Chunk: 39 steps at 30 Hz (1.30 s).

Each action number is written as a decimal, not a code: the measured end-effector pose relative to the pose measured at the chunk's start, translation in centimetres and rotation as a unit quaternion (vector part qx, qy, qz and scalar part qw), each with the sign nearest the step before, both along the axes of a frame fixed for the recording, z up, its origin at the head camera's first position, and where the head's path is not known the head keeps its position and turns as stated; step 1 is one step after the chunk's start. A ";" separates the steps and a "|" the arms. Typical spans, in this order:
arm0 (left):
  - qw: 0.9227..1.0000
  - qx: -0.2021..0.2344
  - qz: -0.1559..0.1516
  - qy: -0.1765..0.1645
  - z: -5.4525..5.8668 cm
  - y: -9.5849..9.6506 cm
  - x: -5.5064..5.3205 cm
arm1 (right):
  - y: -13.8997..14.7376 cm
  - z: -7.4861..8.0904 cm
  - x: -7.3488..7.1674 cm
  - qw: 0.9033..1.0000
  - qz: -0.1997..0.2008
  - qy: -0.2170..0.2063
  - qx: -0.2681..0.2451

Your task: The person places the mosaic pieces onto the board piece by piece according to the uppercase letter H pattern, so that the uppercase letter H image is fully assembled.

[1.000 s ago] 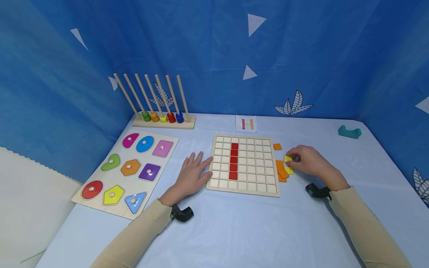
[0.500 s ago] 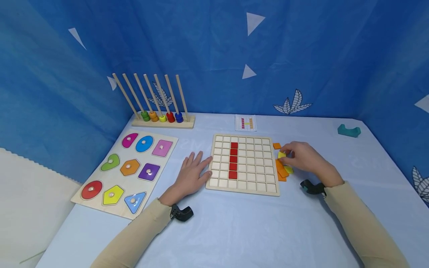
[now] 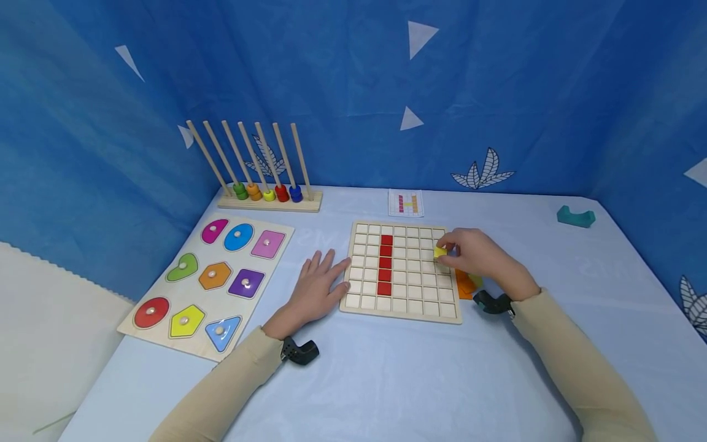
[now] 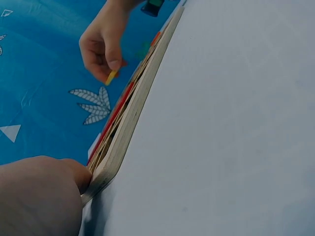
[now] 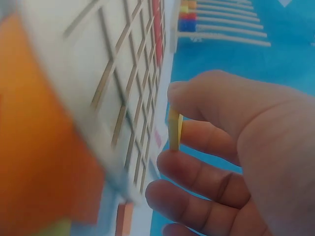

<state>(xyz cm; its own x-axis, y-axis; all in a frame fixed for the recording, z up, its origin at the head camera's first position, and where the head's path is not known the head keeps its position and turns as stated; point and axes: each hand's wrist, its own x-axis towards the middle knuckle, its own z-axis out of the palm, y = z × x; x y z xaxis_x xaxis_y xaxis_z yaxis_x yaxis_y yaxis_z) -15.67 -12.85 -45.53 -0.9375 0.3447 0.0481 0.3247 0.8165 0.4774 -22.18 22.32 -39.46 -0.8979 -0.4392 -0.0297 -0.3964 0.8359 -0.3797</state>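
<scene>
My right hand (image 3: 474,250) pinches a small yellow square tile (image 3: 439,252) between thumb and fingers above the right side of a wooden grid board (image 3: 400,317). The right wrist view shows the yellow tile (image 5: 174,129) edge-on, apart from the board. A column of several red tiles (image 3: 385,263) sits in the grid's cells, left of its middle. My left hand (image 3: 317,290) lies with fingers spread, its thumb and index finger touching the board's left edge. Orange tiles (image 3: 465,286) lie loosely beside the board's right edge, partly hidden by my right hand and wrist.
A small pattern card (image 3: 405,203) lies behind the board. A shape puzzle board (image 3: 182,294) is at the left, with a peg rack (image 3: 270,205) of coloured beads behind it. A teal curved block (image 3: 575,217) stands at the back right.
My right hand has picked up the yellow tile from the loose tiles beside the board and moved left with it over the grid. My left hand has stayed in place.
</scene>
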 end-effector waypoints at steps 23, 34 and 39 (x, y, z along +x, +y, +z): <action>1.000 0.002 -0.004 0.005 0.0 0.0 0.0 | -4.7 -0.3 -0.7 0.997 0.068 0.023 -0.020; 1.000 0.003 -0.001 0.002 0.0 -0.1 0.1 | -5.5 -0.5 -0.8 0.995 0.089 0.033 -0.020; 1.000 0.001 -0.003 0.002 0.0 0.0 0.0 | -5.9 -0.6 -0.7 0.995 0.094 0.030 -0.015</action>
<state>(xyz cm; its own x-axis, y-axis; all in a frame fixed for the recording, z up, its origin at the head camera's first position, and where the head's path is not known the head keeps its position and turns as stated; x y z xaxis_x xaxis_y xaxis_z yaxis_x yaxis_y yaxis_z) -15.64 -12.88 -45.53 -0.9354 0.3498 0.0525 0.3310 0.8134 0.4784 -22.91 16.38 -40.09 -0.7998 -0.5992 0.0369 -0.5671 0.7339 -0.3738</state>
